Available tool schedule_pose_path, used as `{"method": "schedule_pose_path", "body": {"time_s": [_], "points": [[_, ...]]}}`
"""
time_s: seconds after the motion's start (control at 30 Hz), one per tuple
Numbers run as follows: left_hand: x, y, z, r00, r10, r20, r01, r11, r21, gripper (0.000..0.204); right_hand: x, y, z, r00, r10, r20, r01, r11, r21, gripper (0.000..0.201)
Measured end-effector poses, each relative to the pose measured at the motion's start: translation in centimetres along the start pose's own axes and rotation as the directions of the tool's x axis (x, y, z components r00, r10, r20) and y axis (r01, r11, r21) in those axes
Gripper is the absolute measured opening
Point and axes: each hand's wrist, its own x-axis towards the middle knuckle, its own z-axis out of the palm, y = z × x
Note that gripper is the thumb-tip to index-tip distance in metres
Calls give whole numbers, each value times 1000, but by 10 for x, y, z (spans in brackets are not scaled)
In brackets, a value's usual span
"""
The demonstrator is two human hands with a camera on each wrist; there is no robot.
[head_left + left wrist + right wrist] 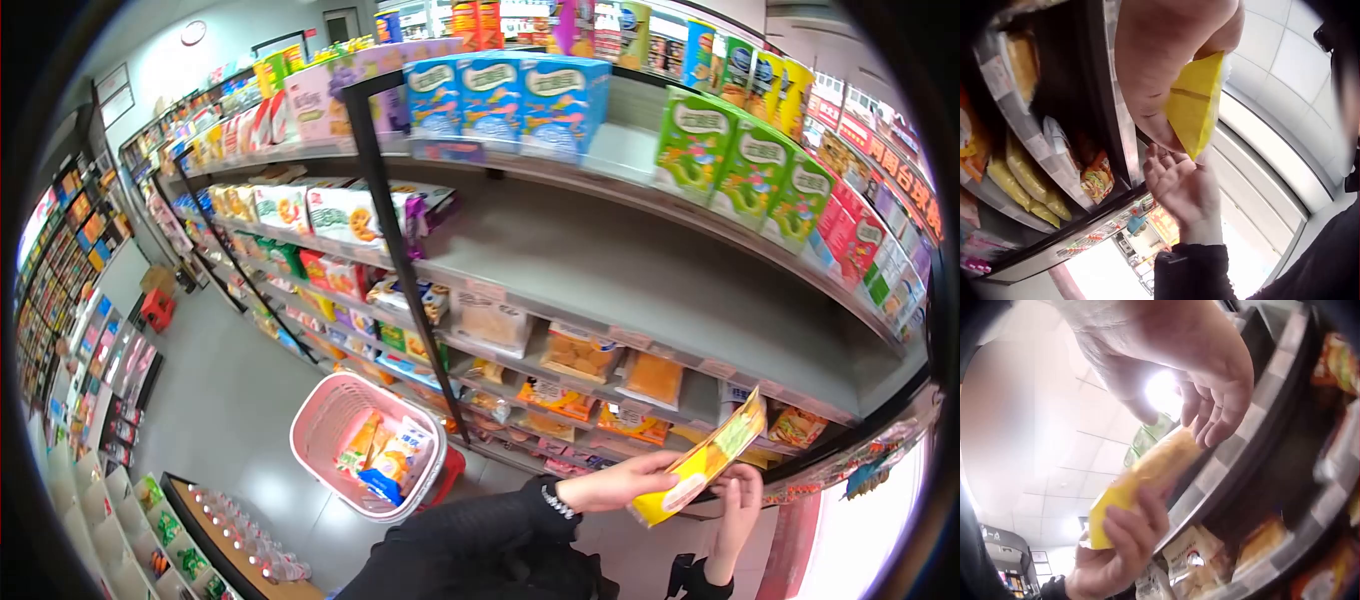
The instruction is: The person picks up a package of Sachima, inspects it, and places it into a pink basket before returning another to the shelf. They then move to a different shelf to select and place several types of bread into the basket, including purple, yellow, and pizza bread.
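Observation:
A long yellow snack packet (702, 462) slants upward in front of the shelves, its upper part showing paler yellow-green. My left hand (618, 482) pinches it near its lower end, thumb and fingers wrapped around the sides. In the left wrist view the bright yellow end of the packet (1196, 103) pokes out below that hand. My right hand (738, 508) is beside the packet with its fingers loosely bent and the palm turned up. From the right wrist, the fingertips of my right hand (1172, 356) overlap the packet's far end.
A pink shopping basket (310, 420) holding several snack packs stands on the floor to the left. Shelves (620, 270) run along the front, with bagged breads (580, 355) on lower levels. Blue boxes (555, 105) and green boxes (745, 165) line the top. Bottles (250, 540) stand at lower left.

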Motion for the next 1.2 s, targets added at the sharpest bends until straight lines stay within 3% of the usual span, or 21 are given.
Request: {"method": "schedule_pose_path", "body": {"time_s": [0.03, 0.13, 0.17, 0.23, 0.37, 0.43, 0.47, 0.5, 0.63, 0.67, 0.7, 0.77, 0.8, 0.9, 0.97, 1.0, 1.03, 1.07, 1.1, 1.13, 1.2], "points": [[-20, -1, -4, 1000, -10, -4, 10, 998, -62, 53, -5, 5, 18, 992, 99, 83, -118, 959, 258, 36], [-78, -11, -18, 994, -98, -58, 79, 962, -261, 54, -16, 21, 68, 904, 172, 392, -368, 782, 503, 55], [-97, -14, -22, 993, -93, -76, 69, 960, -271, 54, -19, 20, 86, 843, 183, 506, -464, 722, 513, 59], [-133, -20, -31, 976, -172, -134, 103, 905, -413, 53, -28, 18, 126, 827, 159, 539, -452, 757, 472, 46], [-207, -27, -45, 966, -165, -199, 34, 842, -538, 51, -38, 51, 191, 650, 331, 685, -720, 558, 413, 34], [-239, -32, -54, 944, -180, -275, 14, 858, -514, 53, -52, 61, 228, 568, 396, 721, -789, 511, 341, 32], [-255, -34, -62, 920, -180, -348, 59, 941, -332, 53, -57, 63, 245, 491, 433, 756, -838, 471, 275, 31], [-271, -36, -67, 892, -167, -420, 118, 983, -140, 54, -66, 62, 265, 487, 439, 755, -832, 495, 249, 28], [-335, -34, -83, 743, -168, -647, 276, 959, 67, 54, -97, 84, 333, 328, 509, 796, -895, 437, 89, 29], [-347, -37, -85, 682, -81, -727, 258, 957, 135, 59, -104, 86, 352, 289, 519, 804, -913, 403, 68, 31], [-359, -40, -89, 676, -83, -733, 257, 958, 129, 59, -111, 91, 370, 251, 526, 812, -929, 368, 48, 32], [-382, -46, -101, 501, 108, -859, 315, 902, 297, 68, -124, 104, 407, 193, 527, 828, -950, 311, 23, 33], [-393, -49, -109, 425, 98, -900, 363, 892, 269, 73, -131, 116, 426, 179, 521, 834, -954, 299, 18, 33], [-429, -52, -148, 414, 67, -908, 394, 886, 245, 72, -148, 142, 480, 184, 573, 799, -954, 300, 5, 32], [-448, -42, -170, 396, 126, -910, 368, 886, 282, 74, -154, 140, 510, 192, 566, 802, -953, 304, 13, 31], [-458, -47, -187, 364, 71, -929, 422, 876, 233, 75, -156, 140, 524, 218, 590, 777, -951, 306, 35, 31], [-464, -45, -200, 331, 17, -943, 474, 862, 182, 75, -158, 151, 534, 180, 633, 753, -951, 308, -31, 28], [-464, -17, -195, 350, -8, -937, 392, 909, 139, 72, -160, 161, 542, 132, 669, 732, -966, 251, -55, 26], [-475, -38, -226, 363, -31, -931, 454, 879, 148, 69, -163, 171, 548, 86, 701, 708, -978, 194, -73, 25], [-480, -41, -240, 329, -55, -943, 497, 859, 123, 68, -167, 175, 552, 61, 725, 686, -985, 156, -77, 22], [-490, -65, -280, 298, -123, -947, 537, 842, 59, 64, -174, 182, 555, 68, 712, 698, -969, 214, -124, 19]]}}
